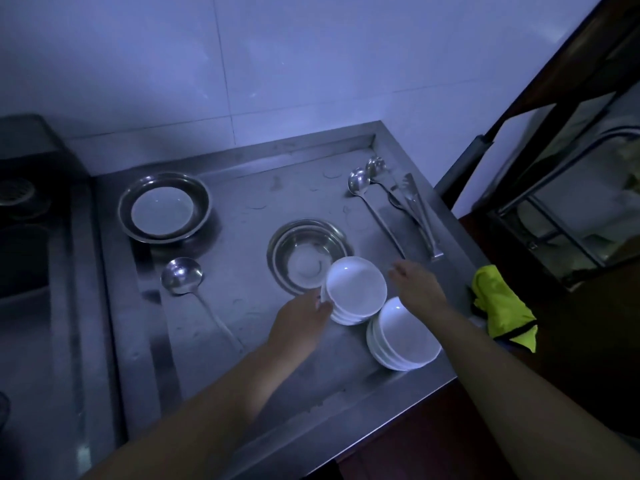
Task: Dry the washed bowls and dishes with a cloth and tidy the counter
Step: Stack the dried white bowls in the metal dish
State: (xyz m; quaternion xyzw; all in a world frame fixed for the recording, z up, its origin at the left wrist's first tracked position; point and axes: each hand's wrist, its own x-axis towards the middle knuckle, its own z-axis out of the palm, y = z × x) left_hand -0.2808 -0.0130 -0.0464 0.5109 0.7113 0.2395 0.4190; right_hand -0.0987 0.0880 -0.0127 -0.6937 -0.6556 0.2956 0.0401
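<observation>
Bowls are what I am handling just now, and I am reading the steel surface (214,344) from its left side across. Farthest left, a white dish is sitting inside a shallow steel pan (164,206), well apart from my hands; nearer me a ladle (181,276) is lying with its handle trailing toward the front edge. In the middle, an empty steel bowl (304,255) is resting just behind the stack I am working on.

My left hand (300,325) is curling partly closed around the left rim of the stack of white bowls (355,291), fingertips touching its side. I am judging that the stack needs steadying from both sides before it shifts, so I am keeping this hold low and snug, since wet glaze is likely slippery.

My right hand (414,284) is hanging loosely spread just right of that stack, holding nothing; whether it is touching the rim I cannot tell. Below it a second stack of white bowls (403,336) is sitting near the front edge, touching or nearly touching the first, so I am minding not to knock it.

Farther right, spoons and tongs (391,202) are lying at the back, and the yellow-green cloth (500,306) is draping at the right edge, within reach for drying.
</observation>
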